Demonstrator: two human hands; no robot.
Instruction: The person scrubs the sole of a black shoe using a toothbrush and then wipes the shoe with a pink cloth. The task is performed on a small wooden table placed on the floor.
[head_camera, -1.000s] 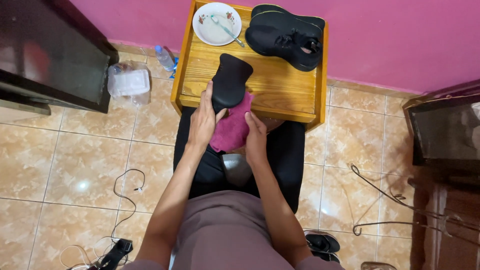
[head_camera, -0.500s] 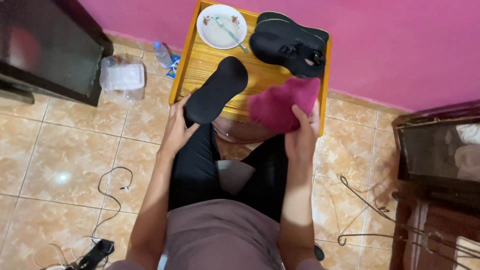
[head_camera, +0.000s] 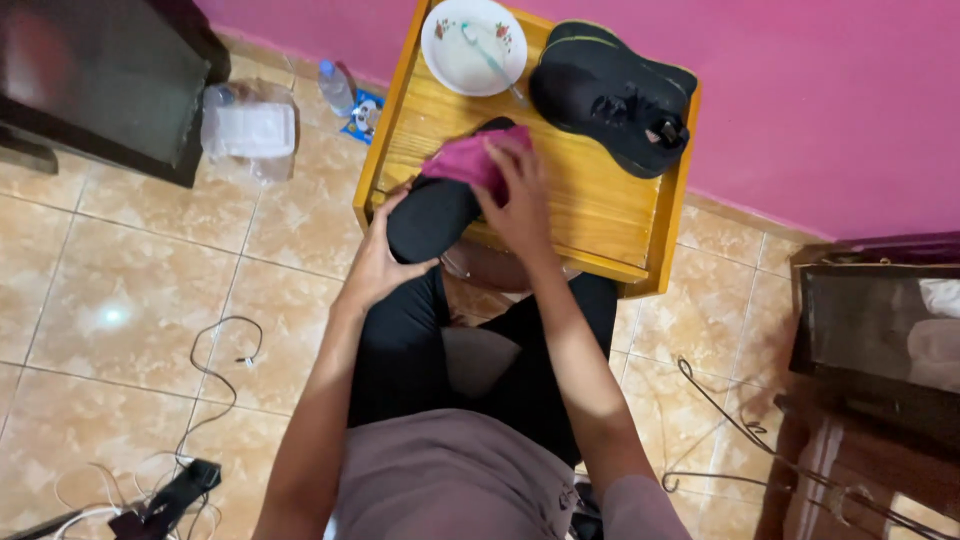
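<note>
- Black insole (head_camera: 432, 212), one: my left hand (head_camera: 375, 268) fingers grasp its heel.
- One magenta cloth (head_camera: 472, 157), clenched under my right hand (head_camera: 520, 195).
- Wooden table (head_camera: 610, 215): one plate (head_camera: 472, 45), one shoe (head_camera: 610, 95).

Bare forearms, mauve short-sleeved top, black trousers

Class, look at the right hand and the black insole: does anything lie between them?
Yes. A magenta cloth lies between the right hand and the black insole, on its upper end. The left hand grips the insole directly.

Insole (head_camera: 432, 212) at table (head_camera: 600, 215) front edge; shoes (head_camera: 612, 95) behind (plate (head_camera: 473, 45) left).
</note>
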